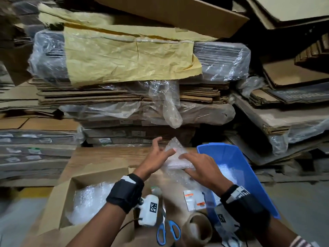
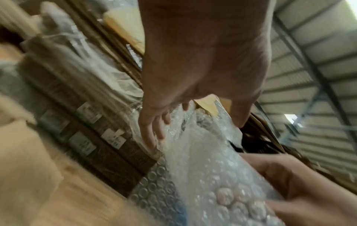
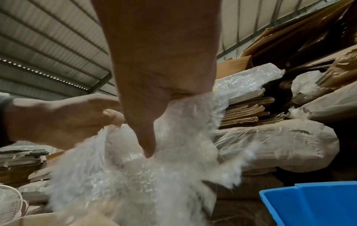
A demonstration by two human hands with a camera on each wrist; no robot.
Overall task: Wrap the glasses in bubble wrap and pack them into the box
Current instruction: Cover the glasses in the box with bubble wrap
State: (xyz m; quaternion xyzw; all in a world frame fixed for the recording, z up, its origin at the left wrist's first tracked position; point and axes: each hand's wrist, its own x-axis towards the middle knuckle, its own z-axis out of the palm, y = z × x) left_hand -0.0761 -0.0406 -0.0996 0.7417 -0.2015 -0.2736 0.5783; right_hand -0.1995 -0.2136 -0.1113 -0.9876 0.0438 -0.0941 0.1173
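- Stacks of flattened cardboard [image 1: 135,97], some bundled in clear plastic film and one draped with yellowish paper [image 1: 128,57], filled the wall behind the work surface.
- An open cardboard box [image 1: 58,198] sat at the person's left, a mass of bubble wrap already lying inside it; I could not tell whether any glass was in there.
- A blue plastic bin [image 1: 236,163] stood tilted at the right, with more white wrap in its bottom.
- Between box and bin, just beyond both wrists, a bundle of bubble wrap [image 1: 175,157] was held up off the cardboard surface; whatever it enclosed was hidden by the bubbles and by blur.
- The right hand [image 1: 203,168] lay over the near side of the bundle, fingers fairly straight across the top, while the right wrist view showed the thumb pushed down into the wrap.
- The left hand [image 1: 156,157] met the bundle's left side with spread, nearly straight fingers, two touching the wrap and the rest splayed free.
- A roll of brown tape [image 1: 200,227] lay near the front edge.
- Blue-handled scissors [image 1: 168,230] lay just left of the tape.
- A few small white packets with orange marks [image 1: 193,200] lay beside the bin.
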